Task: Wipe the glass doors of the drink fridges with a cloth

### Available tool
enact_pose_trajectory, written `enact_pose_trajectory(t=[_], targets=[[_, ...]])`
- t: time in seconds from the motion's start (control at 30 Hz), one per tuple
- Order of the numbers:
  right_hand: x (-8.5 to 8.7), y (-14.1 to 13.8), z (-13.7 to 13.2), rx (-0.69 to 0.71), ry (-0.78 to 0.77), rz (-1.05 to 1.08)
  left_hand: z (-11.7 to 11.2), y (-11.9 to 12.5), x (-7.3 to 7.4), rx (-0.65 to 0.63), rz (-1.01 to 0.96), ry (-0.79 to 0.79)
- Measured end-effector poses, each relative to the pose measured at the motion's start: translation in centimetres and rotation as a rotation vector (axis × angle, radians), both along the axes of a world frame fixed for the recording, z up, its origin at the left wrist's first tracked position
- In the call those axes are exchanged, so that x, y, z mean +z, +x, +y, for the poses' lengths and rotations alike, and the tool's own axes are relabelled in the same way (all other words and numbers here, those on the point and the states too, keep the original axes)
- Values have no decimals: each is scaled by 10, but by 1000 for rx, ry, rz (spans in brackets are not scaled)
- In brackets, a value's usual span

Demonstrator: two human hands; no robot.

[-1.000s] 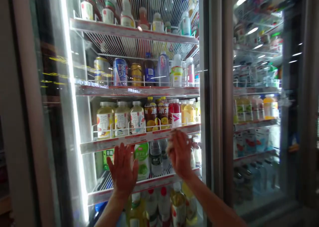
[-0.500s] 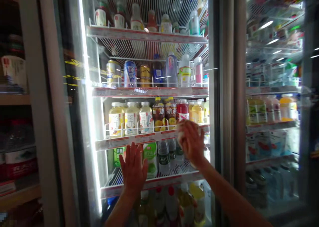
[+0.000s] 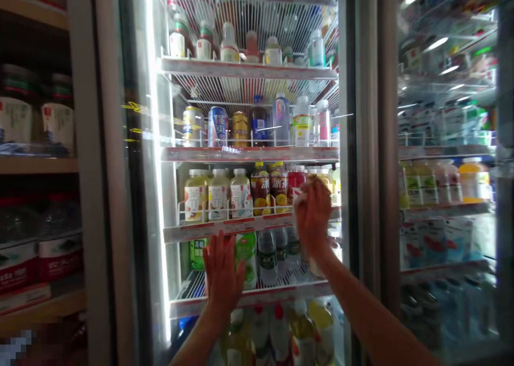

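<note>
My left hand (image 3: 224,269) lies flat with fingers stretched upward against the glass door (image 3: 140,205) of a lit drinks cooler. Behind it stand green packs (image 3: 246,251) on a lower shelf. My right hand (image 3: 314,216) is higher and to the right, fingers curled round a pale cloth (image 3: 297,202), of which only a small part shows. It seems pressed to the glass, in front of a red bottle (image 3: 297,178). Iced tea bottles (image 3: 261,189) with yellow caps stand left of that hand, behind the door.
Inside the cooler, wire shelves carry cans (image 3: 217,126) and bottles (image 3: 196,194). A metal door frame (image 3: 383,141) divides it from a second glass-fronted cooler (image 3: 441,210) at right. Wooden shelves (image 3: 40,165) with more bottles (image 3: 60,237) stand at left.
My right hand has moved slightly up with the cloth, its fingers more upright now. My left hand stays flat. The whole view has shifted a little, showing more of the left shelves.
</note>
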State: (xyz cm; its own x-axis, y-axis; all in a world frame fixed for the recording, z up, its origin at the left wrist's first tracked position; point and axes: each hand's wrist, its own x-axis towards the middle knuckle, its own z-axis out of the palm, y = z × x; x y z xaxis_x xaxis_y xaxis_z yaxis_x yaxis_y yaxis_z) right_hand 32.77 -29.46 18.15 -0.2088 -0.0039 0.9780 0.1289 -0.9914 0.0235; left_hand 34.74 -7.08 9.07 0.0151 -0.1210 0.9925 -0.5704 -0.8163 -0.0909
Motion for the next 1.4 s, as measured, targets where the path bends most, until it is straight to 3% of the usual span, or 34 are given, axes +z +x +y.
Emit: enact_pose_trajectory(t=[0.1,0.2,0.3,0.5,0.6,0.7,0.77,0.83,0.87,0.93,1.03,1.07,1.13,1.2,1.27,1.33,1.4], targets=[[-5,3,34,84,-245,182,-24,-13,32,-204,7,47],[-13,1,48,183,-335,244,-54,-20,66,-421,43,101],[-13,-6,27,239,-392,309,-80,-18,84,-351,17,132],[-10,-13,-31,85,-393,284,-120,-6,90,-153,-118,154],[-10,-11,-38,71,-328,127,-101,2,98,-82,-213,177],[-11,-8,-34,2,-236,61,-34,16,123,-3,-263,90],[-11,-6,-31,-44,-225,83,14,27,147,45,-207,-145],[-10,-5,-29,-70,-225,92,38,35,167,46,-151,-367],[-10,-5,-28,-79,-227,93,37,37,172,25,-135,-411],[-10,-4,-29,-89,-232,90,12,34,171,-26,-140,-326],[-12,-6,-33,-92,-242,102,-32,25,155,-96,-250,56],[-14,-8,-35,-94,-250,114,-36,24,151,-102,-287,158],[-16,-11,-40,-97,-280,146,-19,28,151,-82,-327,232],[-13,-13,-44,-98,-315,167,19,37,162,-32,-293,91],[-1,-12,-44,-89,-317,145,52,45,175,26,-202,-235],[20,-7,-39,-78,-264,97,57,46,180,47,-155,-397],[43,-1,-32,-85,-171,70,35,40,175,29,-194,-269]])
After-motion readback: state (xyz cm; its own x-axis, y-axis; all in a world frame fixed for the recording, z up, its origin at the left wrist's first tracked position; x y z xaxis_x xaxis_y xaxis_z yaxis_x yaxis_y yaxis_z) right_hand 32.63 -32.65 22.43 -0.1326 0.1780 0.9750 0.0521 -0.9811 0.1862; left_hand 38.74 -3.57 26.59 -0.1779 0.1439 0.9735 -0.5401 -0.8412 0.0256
